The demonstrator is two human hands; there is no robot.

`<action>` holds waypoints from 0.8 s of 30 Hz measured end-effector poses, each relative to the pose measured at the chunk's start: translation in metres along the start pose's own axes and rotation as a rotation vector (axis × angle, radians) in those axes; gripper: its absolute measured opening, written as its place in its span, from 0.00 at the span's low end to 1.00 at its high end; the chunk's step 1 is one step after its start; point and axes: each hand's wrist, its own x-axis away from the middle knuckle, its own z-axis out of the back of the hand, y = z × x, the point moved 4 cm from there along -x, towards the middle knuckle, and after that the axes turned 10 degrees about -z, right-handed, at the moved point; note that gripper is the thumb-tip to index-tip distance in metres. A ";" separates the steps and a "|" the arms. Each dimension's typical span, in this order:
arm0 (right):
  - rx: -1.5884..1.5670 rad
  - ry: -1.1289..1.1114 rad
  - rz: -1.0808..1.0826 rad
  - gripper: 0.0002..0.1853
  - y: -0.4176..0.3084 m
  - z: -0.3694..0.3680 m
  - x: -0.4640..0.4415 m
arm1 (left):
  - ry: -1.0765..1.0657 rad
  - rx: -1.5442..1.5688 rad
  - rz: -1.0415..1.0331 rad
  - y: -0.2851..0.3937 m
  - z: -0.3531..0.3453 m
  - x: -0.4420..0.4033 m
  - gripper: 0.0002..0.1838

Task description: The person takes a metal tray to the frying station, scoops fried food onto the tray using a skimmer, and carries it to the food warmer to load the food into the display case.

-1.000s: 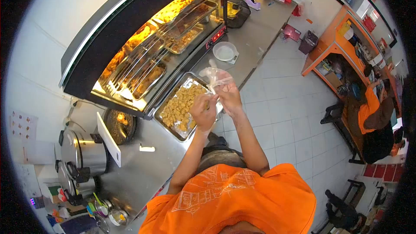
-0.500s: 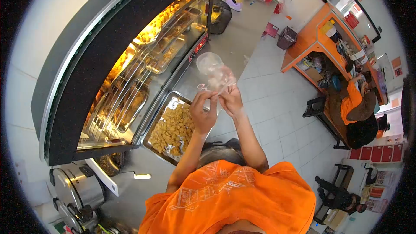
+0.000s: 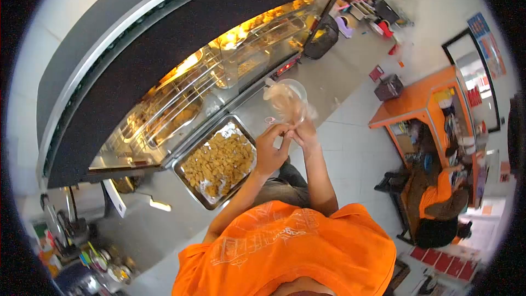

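My left hand [image 3: 272, 151] pinches the cuff of a clear plastic glove [image 3: 279, 100] at my right wrist. My right hand [image 3: 297, 116] is inside the glove, its fingers stretched out and somewhat blurred, holding nothing. Beyond it, a round translucent bowl [image 3: 296, 87] is partly hidden by the gloved hand. To the left of my hands, a metal tray [image 3: 178, 172] lined with foil holds fried brown pieces [image 3: 219, 159]. A small pink-red ring-like item [image 3: 269, 120] lies on the steel counter just beyond my left hand.
A lit glass display case [image 3: 181, 98] with food racks stands behind the tray. At left on the counter are a white-handled knife [image 3: 160, 205] and a white board [image 3: 114, 197]. A dark basket [image 3: 322, 38] stands farther along. A person in orange [image 3: 436, 194] sits near an orange counter [image 3: 405, 104].
My right hand has gone farther into the glove, whose fingers now extend up and left. My left hand keeps its pinch near the right wrist. The camera view has turned and shifted.
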 end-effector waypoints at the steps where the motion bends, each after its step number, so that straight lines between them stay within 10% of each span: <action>1: -0.012 0.008 -0.037 0.36 -0.003 0.006 -0.011 | 0.012 -0.024 0.006 -0.002 -0.005 -0.004 0.05; 14: 0.347 -0.065 0.288 0.33 -0.128 0.064 -0.085 | 0.025 0.015 0.008 -0.049 -0.134 -0.054 0.04; 24: 0.706 0.481 0.905 0.18 -0.209 0.093 -0.195 | 0.046 -0.160 0.156 -0.050 -0.149 -0.026 0.11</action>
